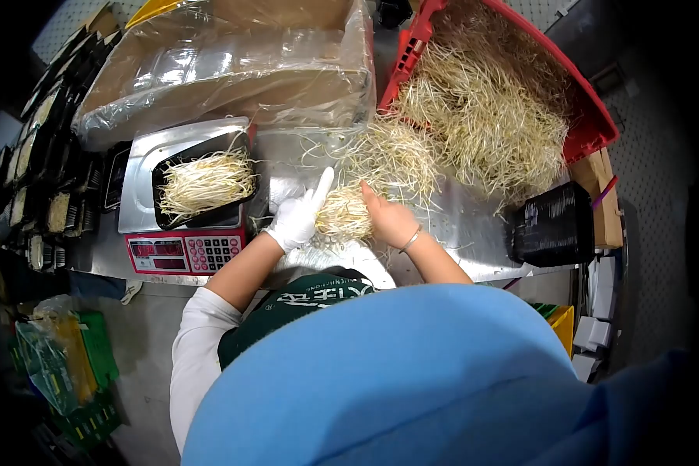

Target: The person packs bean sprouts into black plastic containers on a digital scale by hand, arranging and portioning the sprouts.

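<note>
My left hand (297, 220), in a white glove, and my bare right hand (391, 221) press a bunch of bean sprouts (344, 212) between them over the metal table (474, 247). Loose sprouts (392, 159) lie just beyond my hands. To the left, a black tray (163, 211) filled with sprouts rests on the scale (136, 186), whose red front has a display and keys. At the upper right, a red crate (596, 124) lies tipped, with a large heap of sprouts (485, 116) spilling onto the table.
A large plastic-lined box (233, 89) stands behind the scale. Stacked black trays (43, 155), several with sprouts, are at the far left. A stack of black trays (553, 225) stands at the right edge. Green crates (97, 349) sit on the floor at lower left.
</note>
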Action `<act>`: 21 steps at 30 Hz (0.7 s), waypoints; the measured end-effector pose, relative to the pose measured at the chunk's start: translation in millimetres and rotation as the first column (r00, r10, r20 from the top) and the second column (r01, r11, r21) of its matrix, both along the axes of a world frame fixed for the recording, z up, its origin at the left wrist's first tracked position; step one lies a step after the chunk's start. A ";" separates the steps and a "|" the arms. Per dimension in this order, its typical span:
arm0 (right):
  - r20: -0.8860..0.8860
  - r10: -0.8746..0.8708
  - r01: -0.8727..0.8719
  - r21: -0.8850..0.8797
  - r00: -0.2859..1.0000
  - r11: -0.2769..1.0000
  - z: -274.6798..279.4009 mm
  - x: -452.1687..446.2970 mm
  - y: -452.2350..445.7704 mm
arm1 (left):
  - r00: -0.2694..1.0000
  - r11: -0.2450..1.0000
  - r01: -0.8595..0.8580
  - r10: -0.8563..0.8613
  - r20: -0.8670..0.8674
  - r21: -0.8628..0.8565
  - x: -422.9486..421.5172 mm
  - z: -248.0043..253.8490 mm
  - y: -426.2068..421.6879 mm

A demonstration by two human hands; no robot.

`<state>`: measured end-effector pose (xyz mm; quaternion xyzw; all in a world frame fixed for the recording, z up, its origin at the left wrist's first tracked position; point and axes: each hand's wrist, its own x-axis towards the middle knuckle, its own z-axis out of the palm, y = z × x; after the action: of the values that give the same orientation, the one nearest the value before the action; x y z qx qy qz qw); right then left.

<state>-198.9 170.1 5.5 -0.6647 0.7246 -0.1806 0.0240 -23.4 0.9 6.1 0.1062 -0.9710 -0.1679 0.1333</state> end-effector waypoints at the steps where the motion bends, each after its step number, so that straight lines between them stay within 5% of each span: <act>1: -0.016 0.008 -0.008 0.016 1.000 1.000 2.6 -3.1 2.3 | 1.000 1.000 -0.001 0.001 -0.003 -0.001 1.4 -0.9 1.8; 5: -0.082 0.032 -0.032 0.006 0.996 0.999 11.1 -29.8 21.4 | 0.998 0.999 0.049 -0.049 -0.025 0.000 11.9 -17.0 1.6; 7: 0.156 -0.107 0.100 0.053 0.982 0.994 19.9 -50.6 34.3 | 0.996 0.999 -0.017 0.019 0.089 -0.029 32.4 -9.6 -0.5; 8: 0.266 -0.174 0.161 0.068 0.948 0.985 27.8 -56.7 38.7 | 0.957 0.998 -0.009 0.027 0.289 -0.064 44.7 -6.8 -3.3; 10: 0.101 -0.155 0.158 -0.020 0.983 0.987 72.6 -45.8 36.9 | 0.949 0.993 0.094 -0.070 0.306 -0.066 51.6 3.5 3.5; 11: 0.105 -0.154 0.156 -0.009 0.983 0.988 53.2 -42.2 32.8 | 0.931 0.978 0.197 -0.166 0.326 -0.064 56.2 4.5 9.6; 12: 0.287 -0.234 0.245 -0.001 0.929 0.970 17.0 -41.9 25.1 | 0.964 0.963 0.244 -0.228 0.134 -0.115 54.5 -1.7 18.1; 13: 0.458 -0.300 0.330 0.015 0.837 0.944 -12.3 -40.4 14.5 | 0.946 0.966 0.256 -0.241 0.217 -0.044 43.3 7.6 26.7; 15: 0.250 -0.328 0.278 0.215 0.911 0.936 -36.3 -31.1 -0.1 | 0.979 0.959 0.150 -0.110 0.171 -0.243 27.5 3.2 35.2; 18: 0.069 -0.093 0.070 0.279 0.993 0.958 -32.3 -28.8 10.3 | 0.944 0.996 0.076 -0.054 0.326 -0.054 59.2 14.4 20.5; 19: 0.072 -0.087 0.064 0.279 0.994 0.958 -13.9 -27.1 4.4 | 0.948 0.993 0.056 -0.019 0.317 -0.109 71.6 10.6 14.8; 21: 0.372 -0.252 0.118 0.346 0.894 0.931 9.3 -22.3 -7.0 | 0.920 0.991 0.026 0.027 0.392 -0.130 79.7 2.7 10.4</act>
<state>-221.2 163.1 14.7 -0.5266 0.7833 -0.1997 0.2633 56.3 11.4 8.8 0.1290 -0.9869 -0.0784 -0.0571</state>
